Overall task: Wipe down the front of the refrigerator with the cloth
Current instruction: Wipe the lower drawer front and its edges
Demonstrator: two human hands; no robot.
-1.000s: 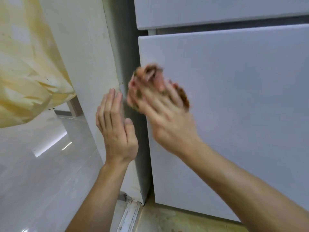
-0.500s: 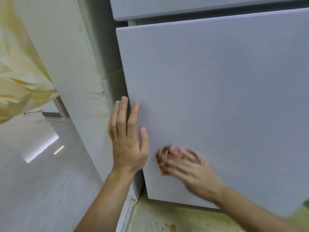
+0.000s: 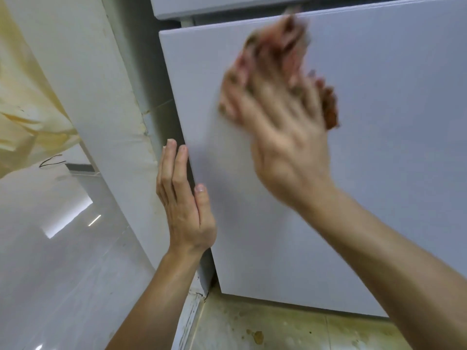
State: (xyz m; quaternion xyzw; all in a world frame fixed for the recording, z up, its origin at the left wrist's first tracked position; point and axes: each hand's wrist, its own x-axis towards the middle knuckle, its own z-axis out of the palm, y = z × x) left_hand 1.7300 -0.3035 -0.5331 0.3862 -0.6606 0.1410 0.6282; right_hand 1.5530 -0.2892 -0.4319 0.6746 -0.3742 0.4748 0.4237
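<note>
right hand (image 3: 283, 122): heavily motion-blurred, on the upper part of the lower refrigerator door (image 3: 379, 185), close under its top edge. fingers spread and roughly straight, laid over the cloth (image 3: 331, 112) and pressing it flat to the door front. hand reads as open, palm toward the door, not wrapped round the cloth. blur hides finer detail of the fingertips.

cloth: brown-red, bunched, sandwiched between the right hand and the door. parts of it show past the fingertips near the door's top edge and at the right side of the hand.

left hand (image 3: 184, 203): sharp. fingers straight and together, pointing up, thumb alongside. open, holding nothing. it lies against the left edge of the same door, about halfway down, well below the right hand.

door: pale grey, plain. a narrow dark gap separates it from the upper door (image 3: 202, 6).

surroundings: white wall panel (image 3: 101, 97) just left of the refrigerator, with yellowish marks along its edge. pale yellow fabric (image 3: 25, 109) at far left. glossy light floor (image 3: 63, 274) lower left. stained yellow-green floor (image 3: 278, 329) directly below the door.
</note>
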